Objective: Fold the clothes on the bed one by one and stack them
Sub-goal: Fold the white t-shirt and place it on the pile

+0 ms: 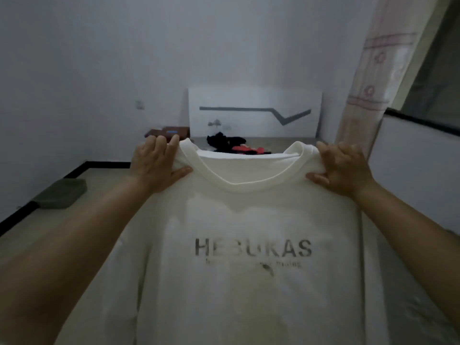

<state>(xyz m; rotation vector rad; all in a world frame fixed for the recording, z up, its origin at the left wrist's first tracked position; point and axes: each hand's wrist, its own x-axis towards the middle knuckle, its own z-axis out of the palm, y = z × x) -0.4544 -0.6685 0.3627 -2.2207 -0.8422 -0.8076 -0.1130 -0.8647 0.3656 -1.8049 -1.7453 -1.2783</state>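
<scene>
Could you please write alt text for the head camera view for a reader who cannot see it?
Two hands, left hand and right hand, hold a white T-shirt up by its shoulders above a bed. Dark and red clothes lie near the headboard.

The person holds a white T-shirt (239,270) up in front, with the printed front side facing the camera. The left hand (156,163) grips the left shoulder, the right hand (341,168) grips the right shoulder, thumbs on the front. Behind the collar, a pile of black and red clothes (236,145) lies on the bed (99,185) near the white headboard (254,110). A folded dark green item (62,192) lies at the bed's left edge.
</scene>
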